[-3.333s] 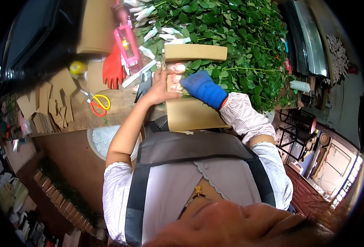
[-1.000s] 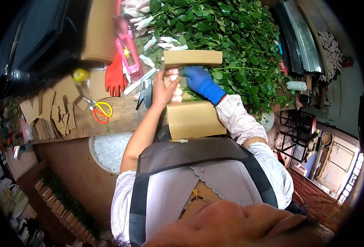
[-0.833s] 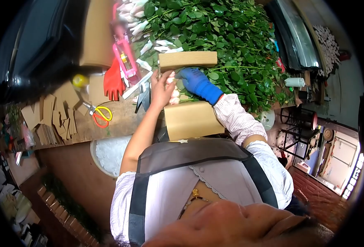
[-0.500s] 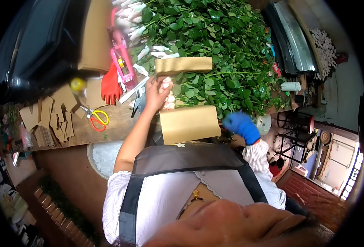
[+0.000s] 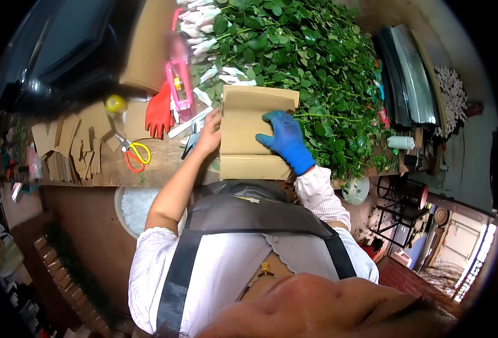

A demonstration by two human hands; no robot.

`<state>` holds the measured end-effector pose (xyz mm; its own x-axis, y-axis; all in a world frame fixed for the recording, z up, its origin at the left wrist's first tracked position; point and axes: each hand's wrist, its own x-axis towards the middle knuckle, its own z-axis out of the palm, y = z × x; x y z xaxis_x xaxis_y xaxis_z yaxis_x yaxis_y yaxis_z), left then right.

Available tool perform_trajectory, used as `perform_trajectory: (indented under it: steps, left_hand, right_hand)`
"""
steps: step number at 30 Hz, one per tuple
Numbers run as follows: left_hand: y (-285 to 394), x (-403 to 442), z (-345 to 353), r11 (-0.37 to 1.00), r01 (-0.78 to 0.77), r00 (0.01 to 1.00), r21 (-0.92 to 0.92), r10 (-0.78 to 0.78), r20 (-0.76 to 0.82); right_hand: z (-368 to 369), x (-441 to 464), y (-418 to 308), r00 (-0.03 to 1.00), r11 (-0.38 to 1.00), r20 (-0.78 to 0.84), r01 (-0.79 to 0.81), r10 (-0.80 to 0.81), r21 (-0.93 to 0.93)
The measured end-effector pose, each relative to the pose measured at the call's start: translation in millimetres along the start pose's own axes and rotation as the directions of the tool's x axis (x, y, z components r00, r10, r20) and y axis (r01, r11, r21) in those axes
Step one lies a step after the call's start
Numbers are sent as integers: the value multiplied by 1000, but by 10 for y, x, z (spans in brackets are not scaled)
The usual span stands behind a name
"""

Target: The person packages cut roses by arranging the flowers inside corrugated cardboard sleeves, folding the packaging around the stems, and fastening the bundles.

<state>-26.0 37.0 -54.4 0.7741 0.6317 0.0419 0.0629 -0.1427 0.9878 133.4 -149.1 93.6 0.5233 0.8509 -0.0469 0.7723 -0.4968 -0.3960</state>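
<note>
A sheet of corrugated cardboard lies folded over on the workbench, with its near end forming a separate flap. My bare left hand is closed at the sheet's left edge, its fingertips partly hidden there. My right hand, in a blue glove, lies flat on top of the cardboard with the thumb spread from the fingers. Leafy green rose stems stick out from the cardboard's right side. The rose heads are hidden beneath the cardboard.
Beyond the cardboard is a large pile of leafy stems with white-sleeved heads. To the left are a pink tape dispenser, a red glove, scissors and cardboard pieces. A white roll lies right.
The cardboard has been folded over the pale rose heads, covering them. My gloved right hand has moved left and up onto it. My left hand has shifted from the heads to the cardboard's edge.
</note>
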Motion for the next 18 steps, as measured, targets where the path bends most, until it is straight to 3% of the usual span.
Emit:
perform_trajectory:
  steps: [1,2,3,5,6,7,11,12,15,16,18]
  left_hand:
    - [109,-40,-91,995,-36,999,90,33,37]
    - [224,-95,-169,956,-78,994,283,97,-52]
    - [523,-131,-258,870,-180,967,459,243,-81]
    - [805,-132,-276,856,-352,930,378,367,33]
    - [879,-50,-242,721,-563,823,403,533,196]
    - [927,-8,-174,720,-590,801,366,467,373]
    - [923,63,54,552,-667,741,500,423,521]
    - [866,75,77,512,-677,732,529,402,550]
    - [800,61,103,515,-662,745,544,378,549]
    - [798,56,107,500,-657,750,564,358,557]
    - [704,17,148,497,-653,754,571,352,555]
  right_hand:
    - [67,70,35,999,996,34,-31,34,-82]
    - [122,78,77,999,997,33,-27,30,-73]
    - [175,69,107,999,998,31,-23,25,-62]
    - [216,109,108,999,997,37,-22,25,-70]
    - [231,114,95,998,995,47,-27,31,-91]
    - [246,114,92,998,993,59,-31,38,-112]
    - [75,160,128,977,980,187,127,-98,-151]
    - [-70,176,107,945,965,285,212,-162,-157]
    - [-110,250,-39,861,969,488,223,-145,-105]
    - [108,285,-75,875,932,411,336,-255,-136]
    - [115,470,-113,761,869,594,453,-260,-200]
